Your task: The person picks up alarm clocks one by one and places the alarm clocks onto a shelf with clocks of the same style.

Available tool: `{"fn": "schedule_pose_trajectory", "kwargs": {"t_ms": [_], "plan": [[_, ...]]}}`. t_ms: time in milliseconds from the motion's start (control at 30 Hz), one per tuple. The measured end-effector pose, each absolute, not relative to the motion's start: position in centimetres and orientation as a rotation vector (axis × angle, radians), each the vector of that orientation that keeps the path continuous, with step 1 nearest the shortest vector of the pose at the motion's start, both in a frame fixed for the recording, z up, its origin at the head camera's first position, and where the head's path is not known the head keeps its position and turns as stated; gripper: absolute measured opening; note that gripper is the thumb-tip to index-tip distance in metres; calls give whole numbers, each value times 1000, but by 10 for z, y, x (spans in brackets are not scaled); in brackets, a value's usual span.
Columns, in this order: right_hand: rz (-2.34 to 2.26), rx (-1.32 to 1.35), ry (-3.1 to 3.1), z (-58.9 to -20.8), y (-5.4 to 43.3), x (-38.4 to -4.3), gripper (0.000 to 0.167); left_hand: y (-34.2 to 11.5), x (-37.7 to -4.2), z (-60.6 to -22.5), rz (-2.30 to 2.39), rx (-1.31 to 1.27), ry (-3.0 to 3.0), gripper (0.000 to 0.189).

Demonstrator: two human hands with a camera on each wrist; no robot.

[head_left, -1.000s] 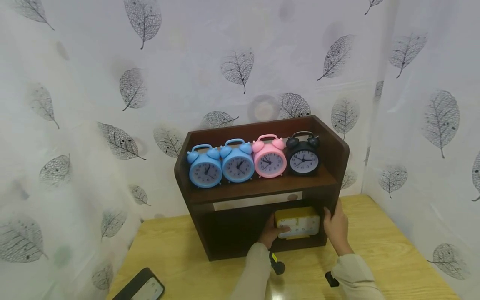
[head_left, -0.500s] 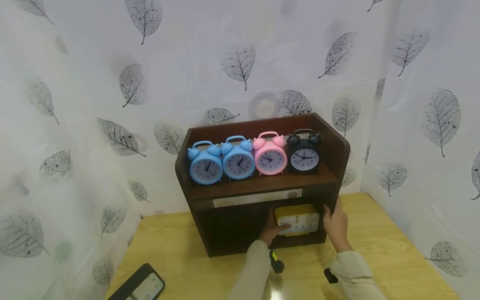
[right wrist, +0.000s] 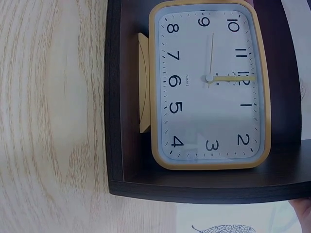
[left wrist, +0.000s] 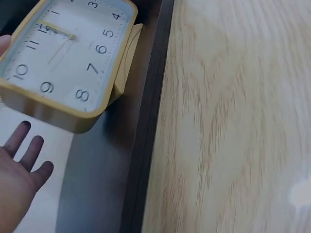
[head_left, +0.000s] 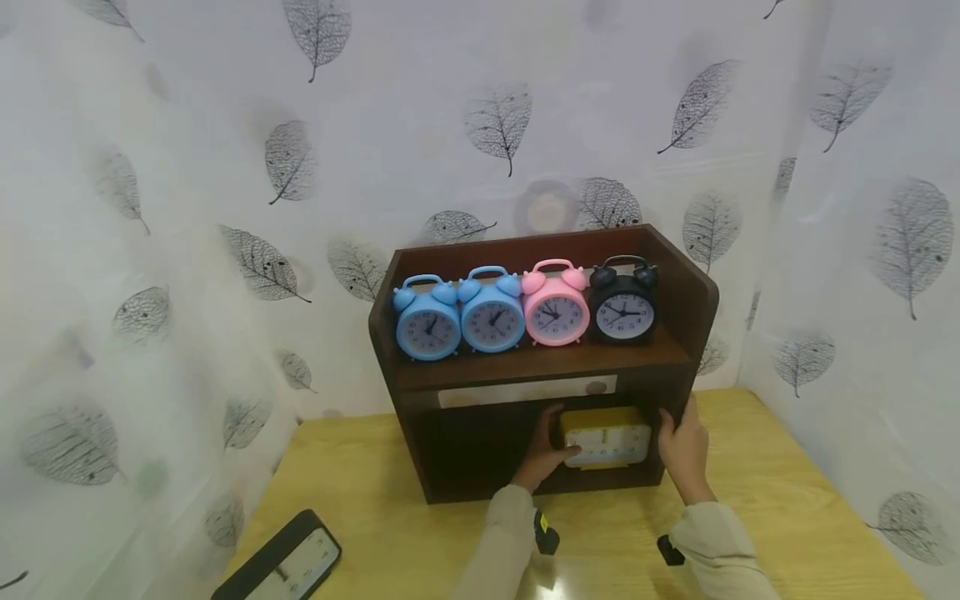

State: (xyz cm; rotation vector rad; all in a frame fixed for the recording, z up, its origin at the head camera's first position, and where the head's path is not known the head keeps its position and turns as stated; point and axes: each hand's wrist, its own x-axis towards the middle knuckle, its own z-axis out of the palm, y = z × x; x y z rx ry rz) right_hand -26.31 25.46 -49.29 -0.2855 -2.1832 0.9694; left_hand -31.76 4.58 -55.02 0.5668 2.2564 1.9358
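Note:
A yellow rectangular clock (head_left: 607, 446) with a white face stands in the lower compartment of a dark brown shelf (head_left: 547, 358), near its right side. My left hand (head_left: 538, 454) is at the clock's left side, thumb by the edge of the face. In the left wrist view, several fingers of that hand (left wrist: 22, 177) are spread apart, away from the clock (left wrist: 68, 53). My right hand (head_left: 684, 446) holds the shelf's right side panel, thumb at the front edge and fingers outside. Only a bit of this hand (right wrist: 302, 213) shows in the right wrist view.
On the upper level stand two blue alarm clocks (head_left: 427, 325), a pink one (head_left: 557, 312) and a black one (head_left: 624, 304). A black rectangular clock (head_left: 281, 558) lies at the table's (head_left: 375, 533) front left. Leaf-patterned curtains (head_left: 412, 108) hang behind.
My left hand's fingers have spread and come slightly away from the yellow clock's side. The right hand keeps its place on the shelf. The head view has shifted a little.

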Motion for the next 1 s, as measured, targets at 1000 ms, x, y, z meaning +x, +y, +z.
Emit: {"fn": "schedule_pose_trajectory", "kwargs": {"t_ms": [1000], "plan": [[1012, -275, -2189, -491, 255, -262, 43, -55, -251, -509, 1395, 685, 3040, 67]]}}
